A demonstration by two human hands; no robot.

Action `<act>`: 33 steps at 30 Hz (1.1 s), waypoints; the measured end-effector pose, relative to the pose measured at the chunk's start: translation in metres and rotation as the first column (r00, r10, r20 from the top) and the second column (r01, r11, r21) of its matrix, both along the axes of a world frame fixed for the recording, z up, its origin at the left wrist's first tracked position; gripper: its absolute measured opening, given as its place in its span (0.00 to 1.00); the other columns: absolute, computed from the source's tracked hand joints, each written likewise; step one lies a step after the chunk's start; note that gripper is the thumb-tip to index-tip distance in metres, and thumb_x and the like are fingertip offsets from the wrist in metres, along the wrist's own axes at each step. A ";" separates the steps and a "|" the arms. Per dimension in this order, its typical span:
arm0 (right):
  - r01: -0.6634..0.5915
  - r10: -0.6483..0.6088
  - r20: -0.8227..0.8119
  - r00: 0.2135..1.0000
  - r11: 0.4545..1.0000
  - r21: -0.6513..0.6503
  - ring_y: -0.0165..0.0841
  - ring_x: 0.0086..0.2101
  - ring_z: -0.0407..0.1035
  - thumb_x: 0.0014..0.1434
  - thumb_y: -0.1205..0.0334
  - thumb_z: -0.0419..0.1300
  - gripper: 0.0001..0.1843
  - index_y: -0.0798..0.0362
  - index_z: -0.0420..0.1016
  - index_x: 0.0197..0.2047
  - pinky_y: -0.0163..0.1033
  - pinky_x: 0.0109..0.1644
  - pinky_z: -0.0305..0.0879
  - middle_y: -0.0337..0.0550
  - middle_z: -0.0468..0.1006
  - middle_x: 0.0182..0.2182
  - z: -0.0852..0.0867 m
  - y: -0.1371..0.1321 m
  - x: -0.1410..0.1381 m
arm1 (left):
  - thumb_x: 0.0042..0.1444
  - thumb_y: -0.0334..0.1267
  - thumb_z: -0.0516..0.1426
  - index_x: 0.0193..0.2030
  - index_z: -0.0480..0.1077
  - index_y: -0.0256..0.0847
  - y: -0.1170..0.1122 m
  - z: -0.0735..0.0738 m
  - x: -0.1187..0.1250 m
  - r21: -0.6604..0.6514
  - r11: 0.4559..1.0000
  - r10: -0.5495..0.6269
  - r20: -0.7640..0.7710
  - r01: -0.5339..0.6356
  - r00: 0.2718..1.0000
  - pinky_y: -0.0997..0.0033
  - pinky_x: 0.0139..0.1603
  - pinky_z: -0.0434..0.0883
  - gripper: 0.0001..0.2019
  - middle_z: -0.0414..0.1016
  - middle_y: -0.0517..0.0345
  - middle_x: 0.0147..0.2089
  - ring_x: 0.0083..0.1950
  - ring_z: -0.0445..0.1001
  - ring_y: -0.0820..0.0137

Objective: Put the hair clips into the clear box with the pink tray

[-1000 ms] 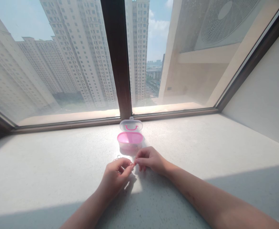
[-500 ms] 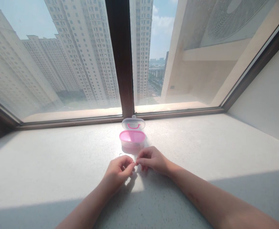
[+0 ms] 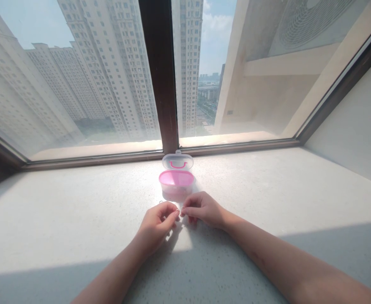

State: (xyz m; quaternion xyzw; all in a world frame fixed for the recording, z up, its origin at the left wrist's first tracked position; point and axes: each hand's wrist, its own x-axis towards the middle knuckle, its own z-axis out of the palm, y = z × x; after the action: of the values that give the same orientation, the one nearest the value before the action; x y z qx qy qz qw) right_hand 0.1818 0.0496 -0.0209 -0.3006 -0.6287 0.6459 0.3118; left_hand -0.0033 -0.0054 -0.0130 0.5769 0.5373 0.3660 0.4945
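A small pink plastic box [image 3: 176, 183] stands open on the white windowsill [image 3: 77, 219], its clear lid [image 3: 177, 161] tipped up toward the window. Just in front of the box my left hand [image 3: 157, 224] and my right hand [image 3: 203, 208] meet fingertip to fingertip. Both are pinched shut on something too small to make out between them. A thin wire ring [image 3: 160, 203] shows at the far edge of my left hand.
The dark window frame post [image 3: 160, 76] rises right behind the box, with glass panes on both sides. A white side wall [image 3: 356, 126] bounds the sill on the right. Sunlight and shadow bands cross the sill.
Both hands stay pinched together and have shifted slightly toward the box. The view has tilted a little; the box has not moved on the sill.
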 end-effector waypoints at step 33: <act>-0.010 0.009 -0.018 1.000 0.999 -0.041 0.27 0.20 0.67 0.51 0.61 0.61 0.09 0.60 0.76 0.28 0.31 0.21 0.63 0.39 0.73 0.19 0.001 0.000 -0.001 | 0.57 0.43 0.53 0.34 0.72 0.37 0.001 0.004 0.001 -0.006 1.000 -0.009 -0.011 0.009 1.000 0.77 0.24 0.63 0.12 0.73 0.55 0.28 0.26 0.68 0.74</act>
State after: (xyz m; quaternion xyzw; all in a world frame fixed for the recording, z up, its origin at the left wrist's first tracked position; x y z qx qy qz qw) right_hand 0.1807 0.0499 -0.0199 -0.2983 -0.6137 0.6629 0.3081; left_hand -0.0022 -0.0043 -0.0094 0.5800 0.5384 0.3589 0.4949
